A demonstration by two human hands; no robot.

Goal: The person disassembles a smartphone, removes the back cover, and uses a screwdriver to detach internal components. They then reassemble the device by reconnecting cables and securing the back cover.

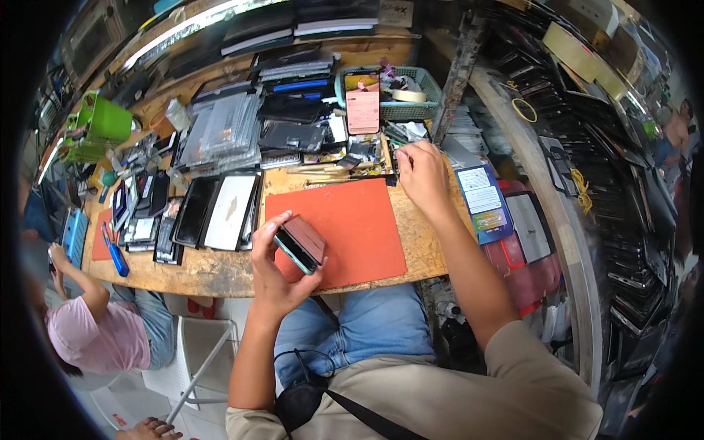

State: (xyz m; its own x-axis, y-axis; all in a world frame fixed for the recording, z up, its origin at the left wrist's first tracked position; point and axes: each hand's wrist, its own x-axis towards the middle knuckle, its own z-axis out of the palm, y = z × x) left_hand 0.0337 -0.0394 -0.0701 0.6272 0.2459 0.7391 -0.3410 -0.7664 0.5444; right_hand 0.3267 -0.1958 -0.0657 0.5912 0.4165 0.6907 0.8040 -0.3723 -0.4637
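Observation:
My left hand (273,273) grips a smartphone (299,249) by its edges, tilted over the left part of an orange-red mat (359,227). The phone has a pale green rim, a dark gap along its side and a reddish face. My right hand (422,174) is at the bench's back right, beside a jumble of small tools and parts (363,160). Its fingers are curled together, and whatever they may hold is hidden. Beyond them, a phone with a lit pink screen (363,111) leans against a green basket (419,110).
Phones and screen panels (196,211) line the bench's left, with stacked clear trays (220,130) behind. Blue-handled pliers (116,253) lie near the left edge. A wooden post (458,73) and a blue card (484,202) stand right. A person in pink (103,330) sits at left.

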